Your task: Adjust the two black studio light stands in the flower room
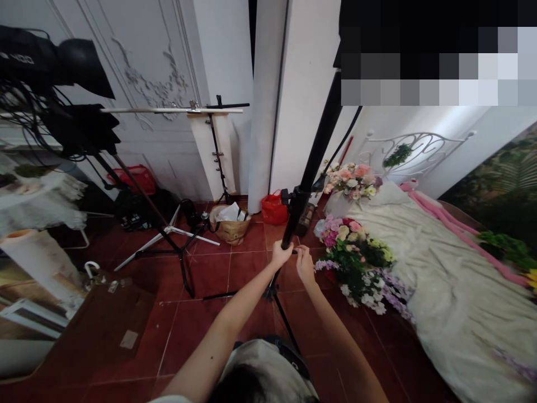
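Note:
A tall black light stand [312,159] rises in front of me, leaning towards the upper right, with its legs spread on the floor. My left hand [282,255] is wrapped round its pole low down. Just right of the pole, my right hand [305,264] pinches a small dark knob at the stand's side; the fingertips partly hide it. Higher up, a collar with a black clamp knob [286,196] sits on the pole. A dark cable [344,137] runs down beside the stand. The top of the stand is out of sight behind the blurred area.
To the right are a flower bunch [356,240] and a bed with a pale cover [444,268]. A woven basket [230,228] and a red bag [274,208] stand near the wall. On the left are a studio light [79,64], another stand's legs [184,268] and a brown board [113,313].

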The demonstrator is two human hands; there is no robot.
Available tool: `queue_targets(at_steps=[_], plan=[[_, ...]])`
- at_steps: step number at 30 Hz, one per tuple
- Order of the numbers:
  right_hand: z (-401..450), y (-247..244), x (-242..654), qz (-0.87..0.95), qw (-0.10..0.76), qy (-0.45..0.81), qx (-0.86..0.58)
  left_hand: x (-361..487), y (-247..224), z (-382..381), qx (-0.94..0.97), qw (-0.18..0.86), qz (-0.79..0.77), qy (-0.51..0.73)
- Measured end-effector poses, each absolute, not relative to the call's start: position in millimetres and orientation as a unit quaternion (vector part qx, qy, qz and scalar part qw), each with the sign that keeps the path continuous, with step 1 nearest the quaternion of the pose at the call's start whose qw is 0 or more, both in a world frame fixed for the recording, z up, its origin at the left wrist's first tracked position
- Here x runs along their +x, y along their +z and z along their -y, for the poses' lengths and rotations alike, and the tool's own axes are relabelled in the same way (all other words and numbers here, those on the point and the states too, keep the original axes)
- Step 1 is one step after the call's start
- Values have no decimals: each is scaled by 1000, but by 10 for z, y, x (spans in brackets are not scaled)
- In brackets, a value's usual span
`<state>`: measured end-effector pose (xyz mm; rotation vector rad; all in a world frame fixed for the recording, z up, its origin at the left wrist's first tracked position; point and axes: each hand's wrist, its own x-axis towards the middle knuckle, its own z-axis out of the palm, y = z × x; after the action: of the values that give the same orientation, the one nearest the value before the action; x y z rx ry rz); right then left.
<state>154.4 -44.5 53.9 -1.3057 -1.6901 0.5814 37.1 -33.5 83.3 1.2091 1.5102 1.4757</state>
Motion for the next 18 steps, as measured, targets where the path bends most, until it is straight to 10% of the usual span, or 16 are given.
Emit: queue_targets(at_steps=[18], plan=[[-122,742,1371,609,286,343,-655,335,800,332,467,386,-567,559]])
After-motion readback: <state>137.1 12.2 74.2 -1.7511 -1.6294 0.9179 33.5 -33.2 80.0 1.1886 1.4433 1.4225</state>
